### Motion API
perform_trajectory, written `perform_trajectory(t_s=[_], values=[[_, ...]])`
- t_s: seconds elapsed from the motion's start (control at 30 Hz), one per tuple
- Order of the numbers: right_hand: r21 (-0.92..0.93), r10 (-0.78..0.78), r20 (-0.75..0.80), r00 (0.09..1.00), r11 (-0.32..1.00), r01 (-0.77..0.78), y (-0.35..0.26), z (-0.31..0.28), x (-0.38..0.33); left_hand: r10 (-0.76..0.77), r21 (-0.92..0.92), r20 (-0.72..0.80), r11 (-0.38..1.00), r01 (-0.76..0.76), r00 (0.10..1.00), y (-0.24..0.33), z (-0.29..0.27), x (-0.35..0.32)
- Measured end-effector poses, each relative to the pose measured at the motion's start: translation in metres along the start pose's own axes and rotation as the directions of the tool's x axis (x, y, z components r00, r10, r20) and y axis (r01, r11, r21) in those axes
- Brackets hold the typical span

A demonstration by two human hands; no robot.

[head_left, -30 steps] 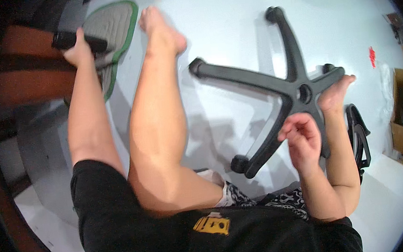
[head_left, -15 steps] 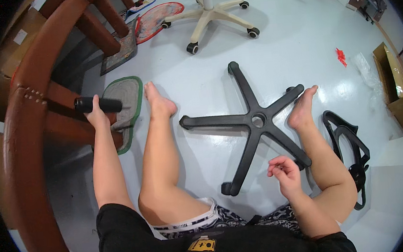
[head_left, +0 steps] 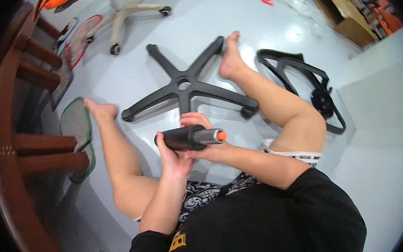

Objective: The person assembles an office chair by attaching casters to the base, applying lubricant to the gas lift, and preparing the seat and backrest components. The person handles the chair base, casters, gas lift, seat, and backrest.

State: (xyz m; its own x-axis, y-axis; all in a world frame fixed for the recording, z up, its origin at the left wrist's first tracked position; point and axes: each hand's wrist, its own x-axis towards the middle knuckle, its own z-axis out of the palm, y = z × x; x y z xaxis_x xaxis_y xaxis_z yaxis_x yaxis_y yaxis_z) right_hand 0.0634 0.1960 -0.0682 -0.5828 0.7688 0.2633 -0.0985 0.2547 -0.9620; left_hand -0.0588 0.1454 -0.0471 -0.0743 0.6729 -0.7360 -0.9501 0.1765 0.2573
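Note:
Both of my hands are on a black chair gas cylinder (head_left: 180, 139) with a metal rod and an orange tip pointing right. My left hand (head_left: 175, 163) grips its left end from below, thumb up along the side. Around the middle wraps my right hand (head_left: 208, 155), its fingers showing beyond the far side of the tube. Just past the hands, between my legs, lies a black five-armed chair base (head_left: 198, 89) with a round hole at its hub. A caster (head_left: 249, 112) shows at its right arm.
Black looped chair armrest parts (head_left: 318, 76) lie beside my right leg. A brown wooden frame (head_left: 4, 146) runs along the left, with a grey green-edged mat (head_left: 76, 124) by it. A white wheeled chair base (head_left: 128, 11) stands beyond; an open cardboard box (head_left: 341, 13) sits far right.
My left hand has brought the gas cylinder from the far left to the middle, in front of me. My right hand has joined it on the cylinder. The view has turned right.

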Motion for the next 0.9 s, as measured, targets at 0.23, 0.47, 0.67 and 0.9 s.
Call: perform_trajectory(t_s=[0.23, 0.47, 0.67, 0.9], values=[[-0.001, 0.085, -0.064, 0.994, 0.996, -0.085, 0.013, 0.011, -0.024, -0.025, 0.074, -0.001, 0.997, 0.025, 1.0, -0.011, -0.033, 0.014], [0.214, 0.024, -0.126, 0.992, 0.977, 0.003, 0.008, 0.0, 0.004, -0.037, 0.115, 0.211, 0.993, 0.012, 0.977, -0.016, -0.026, 0.0], [0.378, -0.058, -0.177, 0.982, 0.918, 0.122, -0.011, -0.054, 0.095, -0.191, 0.621, 0.518, 0.755, -0.213, 0.834, -0.028, -0.02, -0.01], [-0.119, 0.016, -0.307, 0.952, 0.991, -0.056, 0.011, -0.037, 0.155, 0.322, 0.599, 0.793, -0.254, -0.76, 0.517, -0.019, -0.031, 0.002]])
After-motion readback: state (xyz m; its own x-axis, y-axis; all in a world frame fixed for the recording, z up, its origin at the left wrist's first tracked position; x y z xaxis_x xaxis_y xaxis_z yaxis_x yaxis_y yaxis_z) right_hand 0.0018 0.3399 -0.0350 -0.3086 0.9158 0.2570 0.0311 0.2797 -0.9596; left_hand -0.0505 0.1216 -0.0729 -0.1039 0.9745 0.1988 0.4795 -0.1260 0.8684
